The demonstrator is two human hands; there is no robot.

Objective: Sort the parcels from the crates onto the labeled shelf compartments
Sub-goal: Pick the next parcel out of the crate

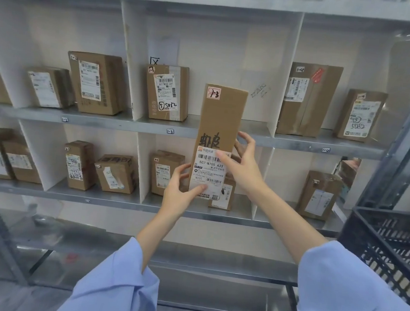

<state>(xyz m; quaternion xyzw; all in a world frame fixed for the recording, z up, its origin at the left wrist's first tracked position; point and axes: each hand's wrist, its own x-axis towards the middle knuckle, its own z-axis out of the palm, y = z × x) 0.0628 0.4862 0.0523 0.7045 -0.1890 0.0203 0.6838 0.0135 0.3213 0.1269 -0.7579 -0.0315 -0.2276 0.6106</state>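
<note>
The left hand (179, 195) pinches the lower left corner of a tall, narrow parcel (223, 114), thumb flat on its white shipping label, fingers curled behind the edge. The right hand (243, 167) grips the right edge higher up, thumb on the front, fingers wrapped round the back. The parcel is held upright in the air before the shelf. Its sticker reads 1-3, matching the 1-3 tag (170, 131) on the upper shelf edge (117, 122).

Both grips sit on the lower half, so the long top could tip as the parcel goes in. Its bottom hangs below that shelf edge and could catch on it if not raised enough. In the compartment a taped box (166, 92) already stands at the left, and a swing that way could knock it over. Set on its narrow end, the parcel would likely topple. Straying right of the white divider (283, 75) would misfile it under 1-4. A black crate (389, 246) sits low on the right.
</note>
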